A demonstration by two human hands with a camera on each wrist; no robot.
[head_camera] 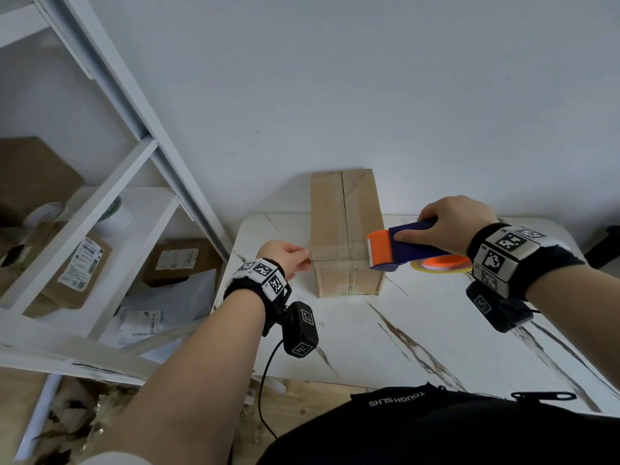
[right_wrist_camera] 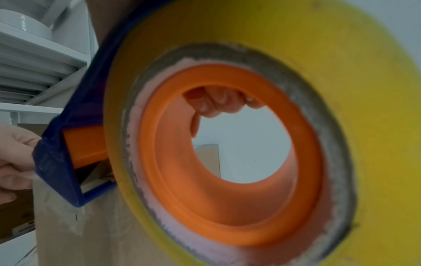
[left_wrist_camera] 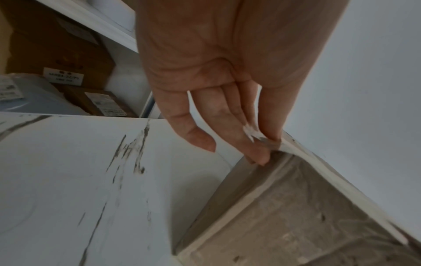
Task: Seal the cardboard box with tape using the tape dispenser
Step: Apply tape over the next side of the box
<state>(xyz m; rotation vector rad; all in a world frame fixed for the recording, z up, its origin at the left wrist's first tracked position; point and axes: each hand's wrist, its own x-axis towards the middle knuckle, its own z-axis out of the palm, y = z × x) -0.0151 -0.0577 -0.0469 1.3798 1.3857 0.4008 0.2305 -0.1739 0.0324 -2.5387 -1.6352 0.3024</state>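
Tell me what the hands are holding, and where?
Right hand grips the tape dispenser by its blue handle; left hand pinches the tape's loose end.

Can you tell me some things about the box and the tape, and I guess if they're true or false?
1. The right hand holds the tape dispenser. True.
2. The left hand lies flat on the table. False: it pinches the tape end at the box's left edge.
3. The cardboard box is on the floor. False: it stands on the table.
4. The tape roll is yellow. True.
5. The dispenser is green. False: it is blue and orange.
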